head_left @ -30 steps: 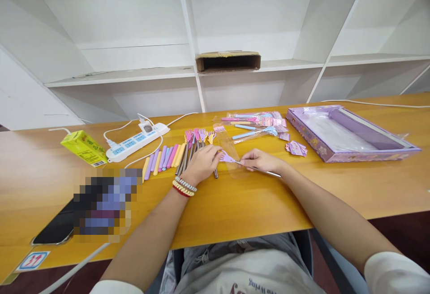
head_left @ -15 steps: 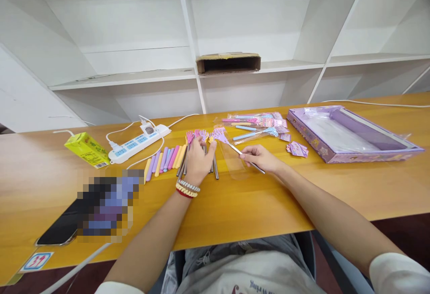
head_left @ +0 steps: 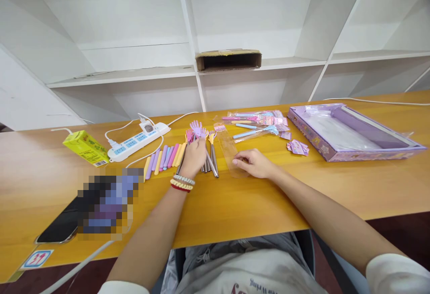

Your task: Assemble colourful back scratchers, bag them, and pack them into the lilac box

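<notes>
My left hand (head_left: 192,158) is closed on a back scratcher with a lilac hand-shaped head (head_left: 198,129), whose metal rod slants down to the right. Under and around it lie several more metal-rod back scratchers with pink and yellow heads (head_left: 211,136). Just right of these, a clear plastic bag (head_left: 227,146) with a pink header lies flat on the table. My right hand (head_left: 254,163) has its fingers curled at the bag's lower right edge, in a pinch; the fingertips are partly hidden.
Coloured handle sleeves (head_left: 164,159) lie in a row at left, near a power strip (head_left: 139,142), a yellow drink carton (head_left: 85,147) and a phone (head_left: 60,222). Bagged back scratchers (head_left: 257,126), small cards (head_left: 298,147) and a purple box (head_left: 352,133) are at right.
The lilac-headed back scratcher has passed from my right hand to my left and moved left over the others. My right hand is now at the plastic bag's edge.
</notes>
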`<move>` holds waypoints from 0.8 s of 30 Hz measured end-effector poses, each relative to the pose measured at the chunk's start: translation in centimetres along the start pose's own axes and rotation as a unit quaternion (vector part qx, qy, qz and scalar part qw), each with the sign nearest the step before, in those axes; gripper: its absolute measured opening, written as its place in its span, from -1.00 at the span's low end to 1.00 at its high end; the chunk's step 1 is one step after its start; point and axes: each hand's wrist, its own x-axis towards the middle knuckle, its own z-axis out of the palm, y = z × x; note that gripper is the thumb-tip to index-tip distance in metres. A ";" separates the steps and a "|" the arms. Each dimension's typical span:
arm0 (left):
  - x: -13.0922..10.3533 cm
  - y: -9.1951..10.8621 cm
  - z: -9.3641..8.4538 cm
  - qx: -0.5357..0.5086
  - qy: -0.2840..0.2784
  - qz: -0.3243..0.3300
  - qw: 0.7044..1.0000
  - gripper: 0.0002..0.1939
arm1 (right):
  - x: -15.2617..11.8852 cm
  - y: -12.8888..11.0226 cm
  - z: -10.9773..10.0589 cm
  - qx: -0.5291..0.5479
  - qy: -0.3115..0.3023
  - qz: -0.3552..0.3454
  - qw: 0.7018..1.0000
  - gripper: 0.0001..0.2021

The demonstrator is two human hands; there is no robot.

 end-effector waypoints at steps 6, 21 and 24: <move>2.2 -3.3 -1.9 0.237 -0.074 0.029 0.968 -0.46 | 0.1 0.8 0.0 -0.089 0.008 0.002 0.996 -0.71; 1.5 -3.3 0.0 0.256 -0.002 0.083 0.963 -0.55 | 0.1 2.2 0.3 -0.206 -0.045 -0.028 0.977 -0.54; 1.5 -3.4 0.2 0.249 0.015 0.103 0.963 -0.60 | 0.1 2.1 0.3 -0.200 -0.044 -0.025 0.978 -0.55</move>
